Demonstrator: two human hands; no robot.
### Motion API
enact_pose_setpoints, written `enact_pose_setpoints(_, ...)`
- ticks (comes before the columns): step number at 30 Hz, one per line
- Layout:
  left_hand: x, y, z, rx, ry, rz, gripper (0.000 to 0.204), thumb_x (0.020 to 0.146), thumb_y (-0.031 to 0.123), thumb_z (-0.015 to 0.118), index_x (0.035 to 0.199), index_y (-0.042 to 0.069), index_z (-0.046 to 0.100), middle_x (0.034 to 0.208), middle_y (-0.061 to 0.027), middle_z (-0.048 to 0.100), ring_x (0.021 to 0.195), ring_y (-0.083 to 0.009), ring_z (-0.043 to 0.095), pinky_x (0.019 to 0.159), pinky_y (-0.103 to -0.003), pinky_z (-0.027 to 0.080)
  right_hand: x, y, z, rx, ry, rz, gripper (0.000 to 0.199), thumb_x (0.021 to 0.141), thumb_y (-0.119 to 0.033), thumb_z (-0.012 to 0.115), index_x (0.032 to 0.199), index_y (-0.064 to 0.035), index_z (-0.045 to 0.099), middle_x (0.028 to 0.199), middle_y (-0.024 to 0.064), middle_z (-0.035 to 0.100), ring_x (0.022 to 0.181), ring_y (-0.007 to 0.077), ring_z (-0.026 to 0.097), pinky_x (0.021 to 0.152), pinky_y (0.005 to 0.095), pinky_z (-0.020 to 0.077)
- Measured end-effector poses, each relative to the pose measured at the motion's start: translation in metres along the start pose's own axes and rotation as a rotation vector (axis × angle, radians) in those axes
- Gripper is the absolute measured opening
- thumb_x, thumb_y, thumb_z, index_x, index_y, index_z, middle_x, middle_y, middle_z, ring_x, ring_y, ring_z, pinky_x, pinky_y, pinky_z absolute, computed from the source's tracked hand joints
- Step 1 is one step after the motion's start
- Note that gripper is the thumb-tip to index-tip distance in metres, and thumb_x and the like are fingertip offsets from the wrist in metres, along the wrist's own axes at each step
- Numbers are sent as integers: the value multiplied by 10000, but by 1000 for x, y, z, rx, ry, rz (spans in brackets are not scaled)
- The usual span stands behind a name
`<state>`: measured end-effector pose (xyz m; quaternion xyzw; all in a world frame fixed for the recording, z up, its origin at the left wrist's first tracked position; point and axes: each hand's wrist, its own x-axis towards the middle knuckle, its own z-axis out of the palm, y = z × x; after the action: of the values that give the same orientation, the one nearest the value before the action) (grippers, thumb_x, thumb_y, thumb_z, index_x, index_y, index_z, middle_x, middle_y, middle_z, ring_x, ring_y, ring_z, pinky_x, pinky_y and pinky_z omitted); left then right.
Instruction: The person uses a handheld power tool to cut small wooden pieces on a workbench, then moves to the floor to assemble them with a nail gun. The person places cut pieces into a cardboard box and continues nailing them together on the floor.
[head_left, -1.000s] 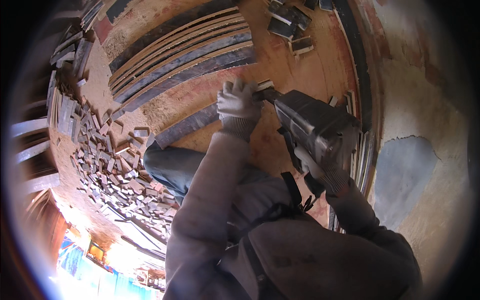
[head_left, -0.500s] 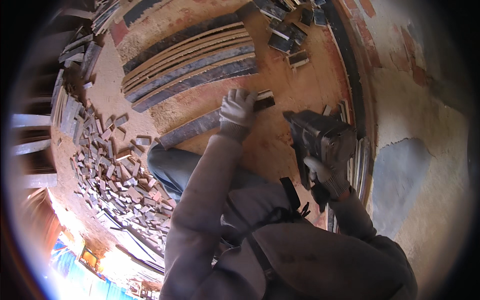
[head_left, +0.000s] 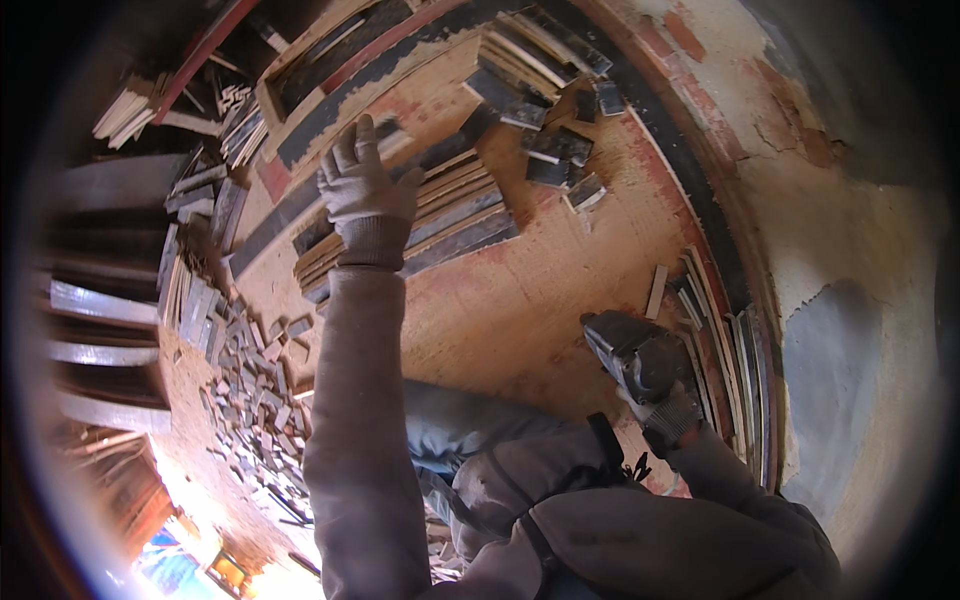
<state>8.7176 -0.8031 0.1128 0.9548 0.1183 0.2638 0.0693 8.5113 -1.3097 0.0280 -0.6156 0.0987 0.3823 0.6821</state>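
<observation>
My left hand (head_left: 365,195), in a pale work glove, is stretched out over a stack of long wooden strips (head_left: 455,215) that lies on the plywood floor (head_left: 520,300). Its fingers are spread and rest on the top strips. My right hand (head_left: 670,420), also gloved, grips a dark power nailer (head_left: 630,355) low at the right, held just above the floor and close to my knee (head_left: 450,420).
Short dark board pieces (head_left: 555,150) lie beyond the stack. More long strips (head_left: 715,350) lean along the curved base of the plastered wall (head_left: 850,300). A heap of small offcuts (head_left: 250,400) covers the floor on the left, beside stacked planks (head_left: 190,290).
My left hand has left the dark strip by the nailer and reached far forward onto the stack. The right hand has pulled the nailer back and down toward my knee.
</observation>
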Motion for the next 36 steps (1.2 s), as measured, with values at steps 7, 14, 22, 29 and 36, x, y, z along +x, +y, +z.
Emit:
enact_pose_setpoints(7,-72,168,92,-168,-303,240,508,842,429,835,1180,90,666,1084,-99,640,1028,-306,666,796,-484,579,20,-12,9,-250,74,114,444,1107,-307,494,1483,-73,529,1506,107,602,1351,235,599,1134,389,496)
enact_pose_setpoints(14,-73,204,128,-203,-473,128,350,843,205,783,1121,34,658,1066,-174,625,1043,-355,662,902,-505,569,6,-17,18,-617,38,161,484,1064,-338,615,1487,-122,521,1447,110,616,1338,252,585,1136,408,472)
enact_pose_setpoints(22,-135,95,63,-219,110,147,446,903,253,817,1300,140,646,1226,-93,683,995,-269,691,831,-455,615,5,-5,-2,1246,170,264,476,1132,-362,399,1483,-94,577,1506,129,608,1387,314,590,1172,478,495)
enact_pose_setpoints(29,-150,48,59,-91,-102,139,402,785,200,825,1161,197,684,1130,-35,663,1022,-290,645,862,-486,554,2,2,-9,-259,91,53,419,1144,-246,452,1524,-72,476,1484,136,570,1314,273,595,1145,410,492)
enact_pose_setpoints(36,-186,64,22,-327,-214,288,290,747,158,890,948,169,682,991,-54,657,871,-327,657,766,-487,549,16,-6,-2,1224,171,160,484,1023,-144,660,1473,-73,500,1445,123,587,1287,251,598,1095,374,507)
